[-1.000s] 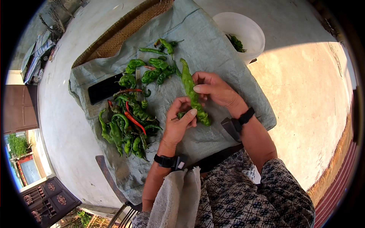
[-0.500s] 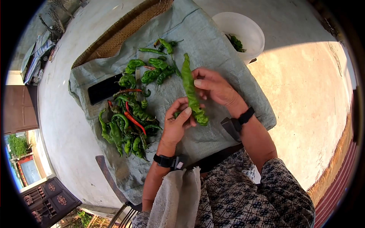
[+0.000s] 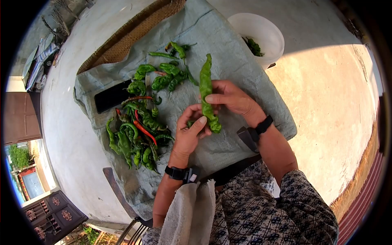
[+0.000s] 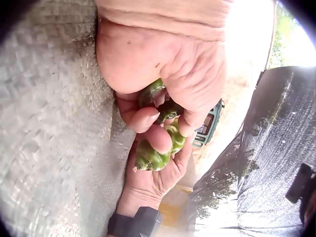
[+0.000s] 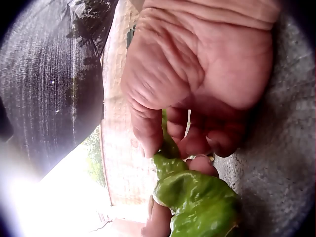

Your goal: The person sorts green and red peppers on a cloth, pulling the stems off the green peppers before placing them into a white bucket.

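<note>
A long, light green, wrinkled pepper (image 3: pixel 206 77) stands nearly upright between both hands above the grey-green sheet (image 3: pixel 228 53). The left hand (image 3: pixel 189 132) pinches its lower part between thumb and fingers, and a darker green pepper (image 4: pixel 169 109) is tucked in that same palm. Higher up, the right hand (image 3: pixel 233 100) grips the long pepper with its thumb across the front; in the right wrist view the pepper (image 5: pixel 202 197) passes between thumb and fingers. Left of the hands lies a heap of green and red peppers (image 3: pixel 141 130) on the sheet.
A black phone (image 3: pixel 112 96) lies beside the heap. More green peppers (image 3: pixel 169 73) are spread above it. A white bucket (image 3: pixel 274 38) with some green pieces inside stands past the sheet's upper right side. A woven mat edge (image 3: pixel 122 38) shows at the upper left.
The long pepper has turned from leaning left to nearly upright, its top end moving up and to the right. The right thumb now lies across it; the left hand has shifted slightly left.
</note>
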